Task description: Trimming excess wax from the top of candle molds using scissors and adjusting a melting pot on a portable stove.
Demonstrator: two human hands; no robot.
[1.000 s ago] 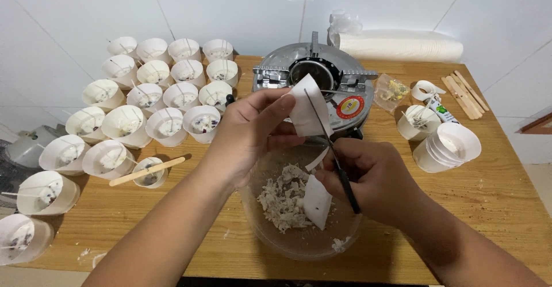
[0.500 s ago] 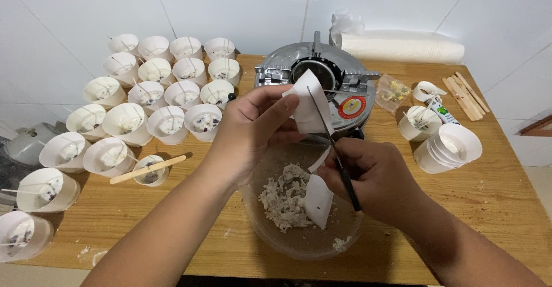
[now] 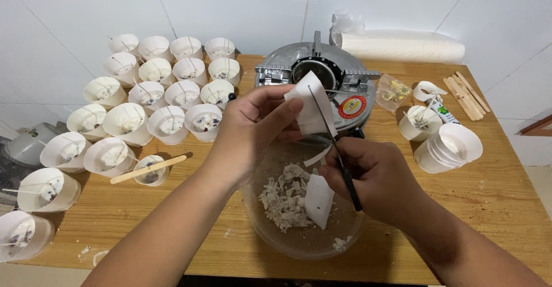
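- The clear bowl (image 3: pixel 299 247) sits near the table (image 3: pixel 494 206) front edge; I see bare wood to its right, while filled paper cups (image 3: pixel 167 100) crowd the left.
- My left hand (image 3: pixel 253 129) has its fingers (image 3: pixel 287 112) pinched closed on a white paper cup piece (image 3: pixel 310 109) above the bowl.
- My right hand (image 3: pixel 374 178) is clenched around black scissors (image 3: pixel 342 160), blades at the paper.

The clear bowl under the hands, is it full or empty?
Partly filled. The clear bowl holds a heap of pale crumbled bits and a white paper piece, yet much of its bottom shows bare.
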